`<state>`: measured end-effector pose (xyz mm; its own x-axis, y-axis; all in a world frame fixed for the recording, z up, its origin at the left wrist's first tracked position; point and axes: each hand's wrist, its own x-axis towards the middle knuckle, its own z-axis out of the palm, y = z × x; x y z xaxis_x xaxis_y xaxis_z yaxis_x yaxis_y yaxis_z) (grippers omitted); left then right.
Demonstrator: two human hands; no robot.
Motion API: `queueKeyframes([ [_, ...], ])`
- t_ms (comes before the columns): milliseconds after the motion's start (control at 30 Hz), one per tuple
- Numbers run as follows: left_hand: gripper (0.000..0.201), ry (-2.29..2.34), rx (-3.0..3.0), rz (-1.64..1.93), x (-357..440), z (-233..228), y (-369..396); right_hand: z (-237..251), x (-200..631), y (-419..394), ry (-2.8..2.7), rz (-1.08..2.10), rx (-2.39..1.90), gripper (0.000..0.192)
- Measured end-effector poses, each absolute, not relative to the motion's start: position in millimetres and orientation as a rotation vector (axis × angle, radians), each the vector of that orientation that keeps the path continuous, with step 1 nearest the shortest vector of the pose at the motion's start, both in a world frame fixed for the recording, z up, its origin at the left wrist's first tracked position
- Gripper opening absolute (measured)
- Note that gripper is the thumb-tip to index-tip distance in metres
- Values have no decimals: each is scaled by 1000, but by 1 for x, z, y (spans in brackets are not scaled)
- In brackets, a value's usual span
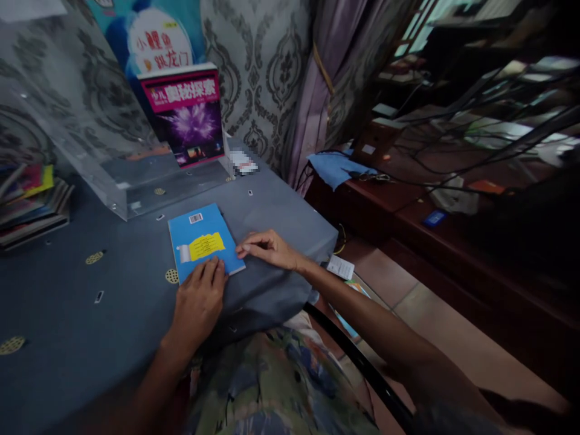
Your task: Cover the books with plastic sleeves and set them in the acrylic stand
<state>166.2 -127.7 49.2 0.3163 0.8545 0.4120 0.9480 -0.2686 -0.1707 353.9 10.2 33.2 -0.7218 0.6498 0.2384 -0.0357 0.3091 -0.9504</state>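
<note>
A blue book (206, 225) lies flat on the cloth-covered table, showing a barcode and a yellow text panel. My left hand (202, 299) rests palm down on its near edge, fingers stretched out over the cover. At the book's right edge is my right hand (269, 249), its thumb and forefinger pinched together on the edge near the corner. How much of the page edge sits between those fingertips is hard to see.
Behind stands a clear plastic holder (122, 205) with a purple-covered book (193, 124) upright near its right end. Stacked books (34, 208) lie at the left. Cables and a blue cloth (335, 168) sit on the brown cabinet at right.
</note>
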Motion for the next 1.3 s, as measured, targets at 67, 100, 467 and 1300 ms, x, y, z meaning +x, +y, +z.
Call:
queueKeyframes([
  [67, 30, -1629, -2182, -395, 169, 47, -128, 35, 355, 7, -2088, 1249, -547, 46],
  [100, 29, -1644, -2167, -422, 170, 46, -128, 36, 355, 5, -2136, 1177, -551, 45],
  [467, 41, -1816, -2090, -229, 196, 56, -116, 42, 330, 54, -2304, 1163, -546, 38],
  [1300, 41, -1780, -2268, -318, 117, 66, -88, 42, 290, 108, -2248, 1253, -461, 36],
])
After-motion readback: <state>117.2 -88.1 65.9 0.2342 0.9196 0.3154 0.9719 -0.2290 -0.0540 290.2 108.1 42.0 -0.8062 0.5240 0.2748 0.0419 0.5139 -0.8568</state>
